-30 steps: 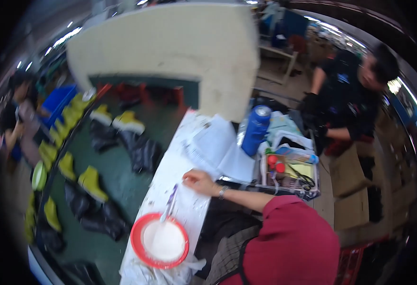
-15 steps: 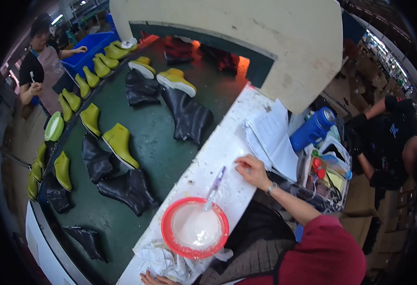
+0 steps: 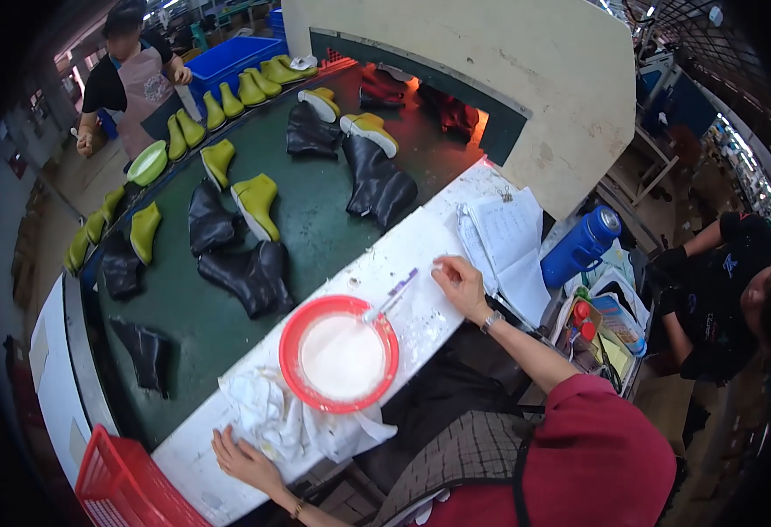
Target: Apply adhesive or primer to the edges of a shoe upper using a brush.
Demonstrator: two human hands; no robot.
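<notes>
My left hand [image 3: 243, 461] lies on the white bench [image 3: 201, 457], fingers apart and empty, beside a crumpled white cloth [image 3: 258, 406]. The cloth is bunched against a red bowl [image 3: 293, 382] of milky white liquid. A brush with a purple and white handle [image 3: 394, 292] leans over the bowl's right rim. Near the handle's end, my right hand [image 3: 463, 288] rests at the bench with loosely bent fingers. Nothing shows in it, and it does not touch the brush.
Beyond the bench, a green conveyor [image 3: 315, 237] carries black boot uppers [image 3: 249, 272] and yellow-green shoe lasts [image 3: 256, 204]. A pale machine housing [image 3: 491, 79] glows inside. Papers [image 3: 504, 250], a blue flask [image 3: 581, 246] and a red basket [image 3: 122, 487] stand nearby. Two people are close by.
The whole view has shifted, bringing the red basket and more of my left arm into sight. My left hand shows fully beside the cloth. The brush still leans on the bowl.
</notes>
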